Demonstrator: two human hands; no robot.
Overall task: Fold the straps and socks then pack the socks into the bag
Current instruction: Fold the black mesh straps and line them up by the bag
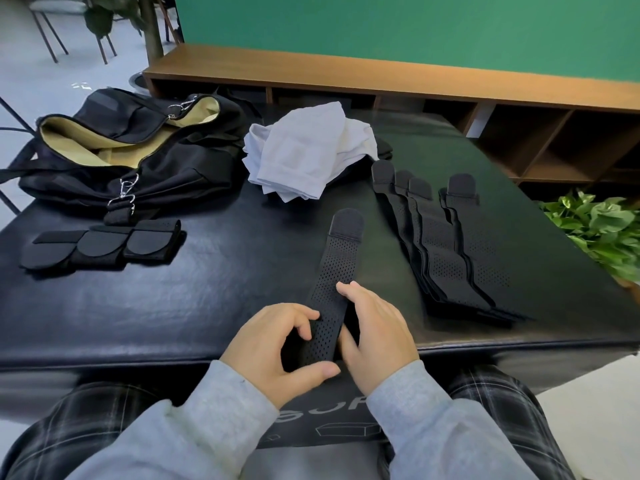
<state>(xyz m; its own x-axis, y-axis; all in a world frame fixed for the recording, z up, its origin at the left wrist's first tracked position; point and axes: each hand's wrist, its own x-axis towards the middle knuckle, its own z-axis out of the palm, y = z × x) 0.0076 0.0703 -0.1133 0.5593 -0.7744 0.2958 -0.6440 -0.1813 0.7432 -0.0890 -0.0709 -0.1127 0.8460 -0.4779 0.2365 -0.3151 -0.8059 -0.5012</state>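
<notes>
A black perforated strap [337,268] lies lengthwise on the black table [207,299], its rounded tab pointing away from me. My left hand [277,348] pinches the strap's near end between thumb and curled fingers. My right hand [374,334] grips the same end from the right side, its index finger lying along the strap. Several unfolded straps [450,244] are stacked at the right. Folded straps [100,245] lie in a row at the left. A heap of white socks [308,157] sits at the back centre. The black bag [138,150] stands open at the back left, showing a tan lining.
A low wooden shelf [415,84] runs behind the table under a green wall. A leafy green plant [599,233] stands off the table's right edge. Chair legs and a plant pot are on the floor at the far left.
</notes>
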